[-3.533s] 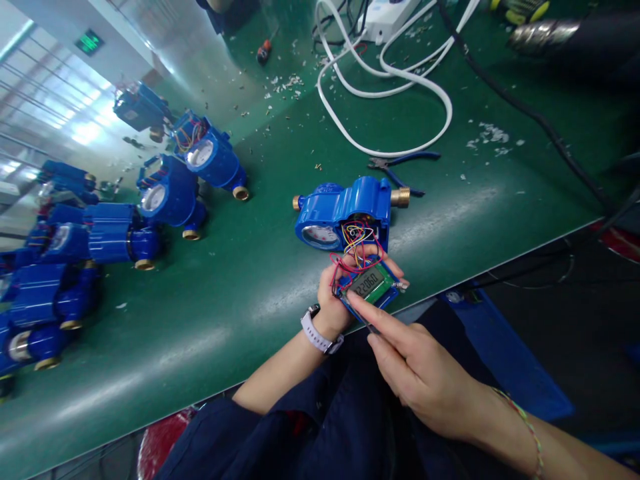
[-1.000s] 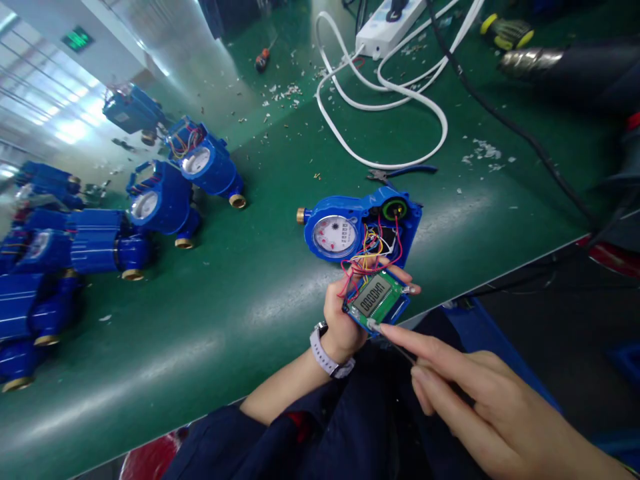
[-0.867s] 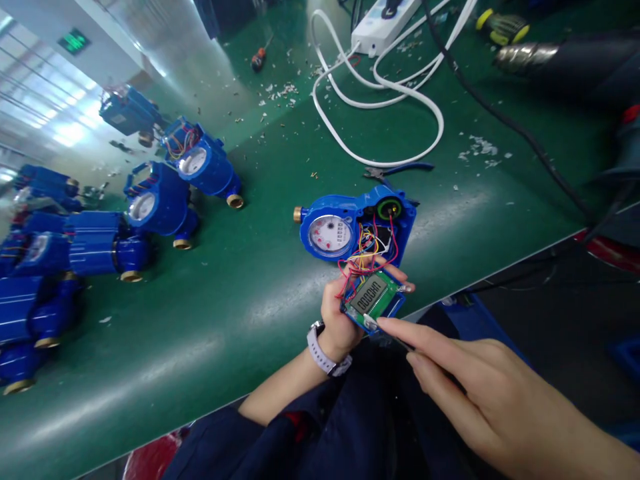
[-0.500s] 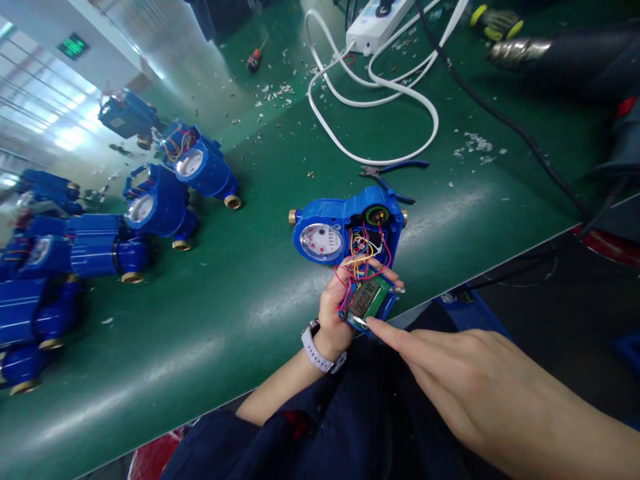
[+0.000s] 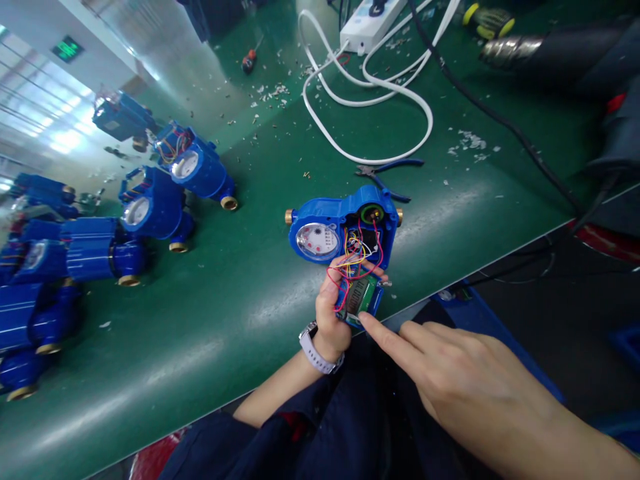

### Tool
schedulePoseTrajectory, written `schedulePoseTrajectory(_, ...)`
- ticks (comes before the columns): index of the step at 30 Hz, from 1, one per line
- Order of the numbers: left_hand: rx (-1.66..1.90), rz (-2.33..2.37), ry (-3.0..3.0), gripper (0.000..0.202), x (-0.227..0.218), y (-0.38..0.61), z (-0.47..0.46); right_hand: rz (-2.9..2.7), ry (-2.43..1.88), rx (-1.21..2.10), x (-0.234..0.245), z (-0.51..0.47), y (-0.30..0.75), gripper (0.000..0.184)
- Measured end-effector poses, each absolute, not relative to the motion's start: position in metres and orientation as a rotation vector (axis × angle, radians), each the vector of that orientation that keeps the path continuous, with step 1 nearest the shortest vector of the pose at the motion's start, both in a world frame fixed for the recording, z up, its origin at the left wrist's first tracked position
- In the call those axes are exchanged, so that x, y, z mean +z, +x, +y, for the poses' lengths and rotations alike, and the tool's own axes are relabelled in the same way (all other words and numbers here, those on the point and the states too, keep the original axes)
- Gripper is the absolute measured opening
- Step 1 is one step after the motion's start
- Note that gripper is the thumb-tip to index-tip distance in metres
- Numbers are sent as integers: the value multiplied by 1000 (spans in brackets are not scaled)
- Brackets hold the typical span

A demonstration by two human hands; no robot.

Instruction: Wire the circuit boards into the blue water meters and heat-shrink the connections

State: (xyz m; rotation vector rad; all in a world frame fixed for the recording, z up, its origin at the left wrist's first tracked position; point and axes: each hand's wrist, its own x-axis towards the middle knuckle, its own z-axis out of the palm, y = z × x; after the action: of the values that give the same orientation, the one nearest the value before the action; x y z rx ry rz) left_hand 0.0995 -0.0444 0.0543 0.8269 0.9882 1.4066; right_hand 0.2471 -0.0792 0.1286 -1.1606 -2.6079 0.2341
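The left hand cradles a small display unit, its grip closed around the blue case, with the thumb along one side and fingertips showing behind the far edge. The right hand points its index finger at the unit's near corner, the tip touching or just beside a small pale strip there; its thumb is hidden, so I cannot tell whether this grip pinches anything. The unit sits close to the table's near edge, its grey screen showing dark digits that are hard to read. Red, yellow and white wires run from it into the open housing of a blue meter lying on the table just beyond the fingers. The meter has a round white dial and a brass fitting at each end. A watch circles the left wrist. Just past the meter lie blue-handled pliers, then a looped white cable and a power strip. To the right are a black cord and a heat gun; a small screwdriver and pale scraps are scattered farther off. More blue water meters stand and lie at the left.
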Motion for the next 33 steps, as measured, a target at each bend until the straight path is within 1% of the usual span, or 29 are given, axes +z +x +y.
schedulePoseTrajectory(6,1336,876,727,40,57,102,-45,-2617,-1114,241,120,-79,245,56)
schedulePoseTrajectory(8,1310,876,655,41,58,102,-44,-2568,-1111,402,115,-79,246,54)
schedulePoseTrajectory(12,1374,941,601,44,57,100,-43,-2258,-1161,921,109,-78,243,44)
schedulePoseTrajectory(14,1407,971,636,45,58,101,-43,-2174,-1207,1024,107,-78,239,40)
schedulePoseTrajectory(17,1378,994,645,46,63,105,-43,-2278,-1218,854,104,-79,236,39)
schedulePoseTrajectory(19,1339,981,611,45,66,106,-43,-2357,-1178,733,102,-80,236,41)
schedulePoseTrajectory(22,1282,937,569,43,65,105,-42,-2420,-1141,704,101,-78,239,49)
schedulePoseTrajectory(26,1265,1041,688,39,55,96,-43,-2554,-1127,652,107,-71,245,55)
schedulePoseTrajectory(30,1063,1009,908,50,56,89,-43,-2680,-1037,563,117,-60,253,61)
schedulePoseTrajectory(33,941,905,906,54,62,87,-41,-2752,-969,466,123,-51,258,65)
